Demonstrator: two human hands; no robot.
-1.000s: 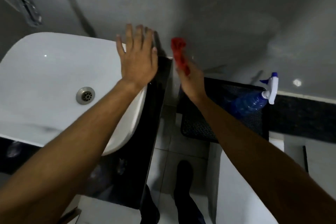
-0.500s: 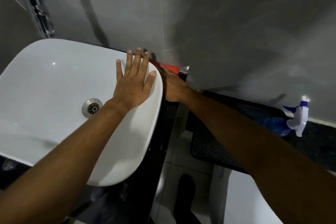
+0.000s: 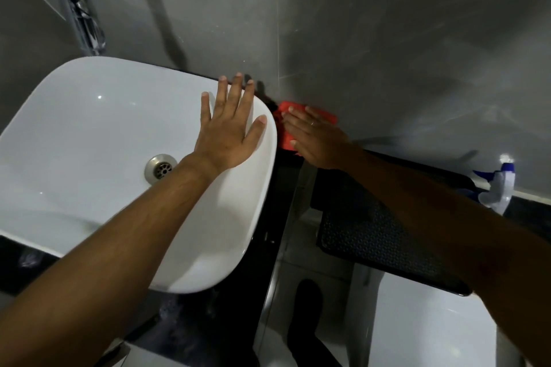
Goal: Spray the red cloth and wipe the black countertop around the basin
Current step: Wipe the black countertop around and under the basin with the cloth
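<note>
Grey wall tiles (image 3: 372, 39) back a narrow black countertop (image 3: 277, 217) on which one white basin (image 3: 89, 143) sits, with one chrome tap (image 3: 79, 12) above its far left corner and one drain (image 3: 161, 169) at its centre.

Left hand (image 3: 229, 134): open, fingers spread, palm laid flat on the basin's right rim, gripping nothing. The placement appears to serve as a brace, steadying the person while leaning toward the back corner.

Right hand (image 3: 316, 137): open and flat, pressing the red cloth (image 3: 286, 134) down onto the countertop rather than clutching it. A flat palm spreads pressure over the cloth, which suits wiping. One ring shows on a finger.

Red cloth: one, lying in the tight strip between the basin's right edge and the wall, at the back corner of the countertop. Part of it is hidden under the hand. Whether it is damp cannot be told.

Spray bottle (image 3: 495, 188): one, blue with a white trigger head, set down well apart at far right, against the wall. Judged from this, spraying is finished and wiping is the step in hand.

Other items: one dark textured mat (image 3: 381, 235) on a lower surface right of the countertop; one dark shoe (image 3: 307, 307) on the pale floor below.
</note>
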